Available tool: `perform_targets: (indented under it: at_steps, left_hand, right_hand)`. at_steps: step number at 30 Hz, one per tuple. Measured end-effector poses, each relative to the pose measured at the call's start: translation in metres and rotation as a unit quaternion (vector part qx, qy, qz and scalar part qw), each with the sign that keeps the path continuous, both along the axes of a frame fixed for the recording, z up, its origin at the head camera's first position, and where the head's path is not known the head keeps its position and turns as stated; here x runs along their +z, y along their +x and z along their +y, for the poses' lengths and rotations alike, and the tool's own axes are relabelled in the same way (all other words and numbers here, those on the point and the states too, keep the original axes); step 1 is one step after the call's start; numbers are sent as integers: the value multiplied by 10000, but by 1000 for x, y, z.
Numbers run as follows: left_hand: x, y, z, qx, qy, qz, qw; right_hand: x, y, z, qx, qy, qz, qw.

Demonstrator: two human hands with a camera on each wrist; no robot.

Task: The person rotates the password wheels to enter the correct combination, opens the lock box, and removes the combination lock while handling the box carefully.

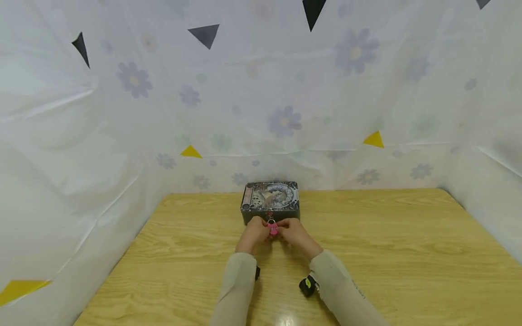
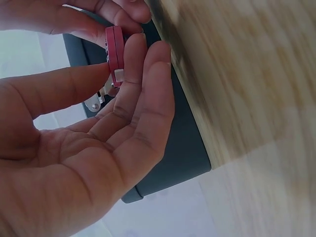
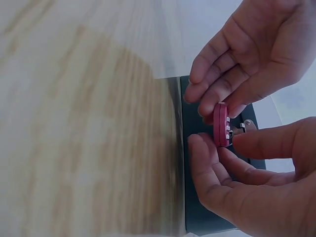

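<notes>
A pink combination padlock (image 1: 273,229) hangs by its shackle at the front clasp of a dark tin box (image 1: 249,218) with a printed picture on its lid. My left hand (image 1: 256,232) pinches the padlock from the left, thumb on the dial face and fingers behind it. From the other side, my right hand (image 1: 297,234) holds the padlock's edge between thumb and fingertips. Small number dials (image 3: 228,127) line one face of the lock in the right wrist view. Close by is the metal clasp (image 3: 250,125), partly hidden by the lock and fingers.
The lidded box stands near the back edge of a wood-grain table (image 1: 387,244). Behind it hangs a pale flowered sheet (image 1: 261,99) with black and yellow triangles. A black wrist device (image 1: 307,286) sits by the right sleeve.
</notes>
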State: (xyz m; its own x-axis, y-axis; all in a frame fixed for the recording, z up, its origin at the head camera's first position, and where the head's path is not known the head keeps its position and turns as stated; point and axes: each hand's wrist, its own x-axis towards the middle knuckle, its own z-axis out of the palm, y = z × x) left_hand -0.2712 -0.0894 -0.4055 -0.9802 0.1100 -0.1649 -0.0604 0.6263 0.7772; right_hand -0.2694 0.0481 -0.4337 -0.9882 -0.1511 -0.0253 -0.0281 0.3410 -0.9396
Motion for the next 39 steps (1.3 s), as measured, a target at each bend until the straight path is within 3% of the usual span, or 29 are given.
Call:
perform_targets:
  at_steps: [4,10,14,26,32,39]
  left_hand:
    - [-4,-1,-2,-19,357,-30,9994]
    - [-5,-4,-4,95,1069,-370,9935]
    - [-4,-3,-3,174,1260,-496,9906]
    - [-2,-5,-4,384,1519,-779,9846]
    - [-1,-5,-5,319,1534,-807,9844]
    - [2,-1,-6,233,1577,-770,9842]
  right_hand:
    - [-2,0,-2,-117,-324,-126,9993]
    - [-1,-1,-2,-169,-617,-298,9975]
    - [1,1,-2,-161,-653,-312,9972]
    - [4,-1,-1,-78,-615,-492,9969]
    - [1,-5,-2,-70,-591,-604,9964]
    - [-3,-10,-6,-29,-1086,-946,9896]
